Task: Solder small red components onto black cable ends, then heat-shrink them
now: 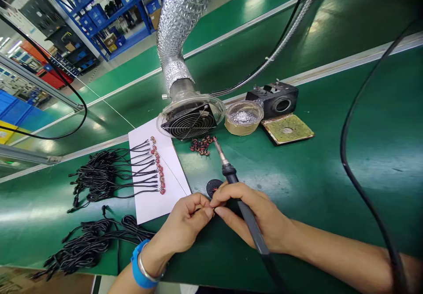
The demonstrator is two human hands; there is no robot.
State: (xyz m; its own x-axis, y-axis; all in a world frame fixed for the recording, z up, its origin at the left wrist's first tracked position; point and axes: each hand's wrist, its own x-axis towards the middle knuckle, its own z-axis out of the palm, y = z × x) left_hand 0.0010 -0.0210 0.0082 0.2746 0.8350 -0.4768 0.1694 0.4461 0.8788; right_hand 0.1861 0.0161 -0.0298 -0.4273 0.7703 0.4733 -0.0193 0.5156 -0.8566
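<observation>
Pinching small part point(214, 213) in left grip point(185, 228), over desk point(330, 188), near black disc point(213, 184). Holding soldering iron point(247, 210) in right grip point(271, 218), fingertips at part. Steady both grips together; point iron tip away from fingers.

A broad bright blue band point(136, 267) circles the wrist point(155, 256) of the left hand point(183, 228), and a narrow shiny silver bangle point(142, 265) sits right against it. The right hand point(261, 214) is bare, and so is the forearm point(337, 254) behind it.
</observation>
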